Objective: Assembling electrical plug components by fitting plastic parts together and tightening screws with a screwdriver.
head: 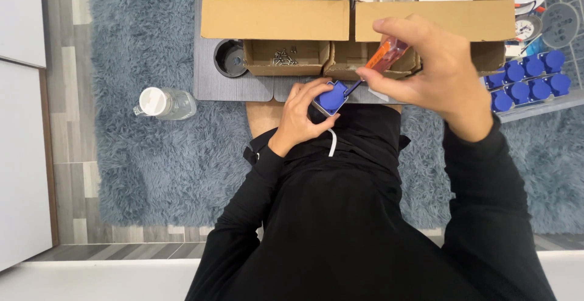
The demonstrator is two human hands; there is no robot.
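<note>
- Left hand (302, 120) sits clamped around a blue socket part (330, 98), holding it just above the lap, right at the near edge of the grey lap tray (234, 88).
- Right hand (429, 63) is closed on an orange-handled screwdriver (384, 56); the handle pokes up out of the fist towards the boxes.
- The key line: the screwdriver's long axis slants down and to the left, from the right hand down to the blue part, and its tip meets the part's upper right side.
- So the part lies left of and below the right hand, and the left hand is the nearer one, already wrapped on it.
- The hands are close but not touching; the tool bridges them.
- Small cardboard tray of screws (284, 57) sits just beyond the left hand, finished blue pieces (528, 76) racked far right, a plastic bottle (165, 103) lying on the rug (146, 161) well off to the left.
</note>
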